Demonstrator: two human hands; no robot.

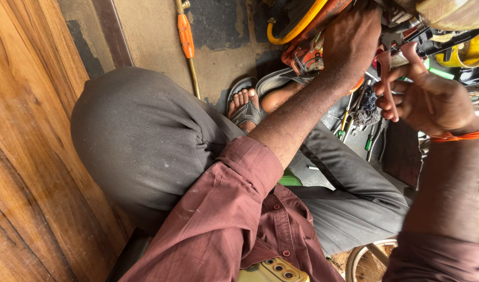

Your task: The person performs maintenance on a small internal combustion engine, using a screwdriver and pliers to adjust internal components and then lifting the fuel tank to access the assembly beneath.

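While the left hand (351, 44) presses, fingers hidden, on an orange machine (307, 52) at twelve o'clock, the right hand (432, 102), at two o'clock, has its grip clenched around a reddish pliers handle (386, 78); hand tools (362, 125) lie below.

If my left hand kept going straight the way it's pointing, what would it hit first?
Most likely the orange machine body: the left hand already rests against it, fingers pointing up and away. Depth is unclear.

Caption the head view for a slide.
Seated person's left hand presses on an orange machine while the right hand grips pliers with reddish handles above scattered tools.
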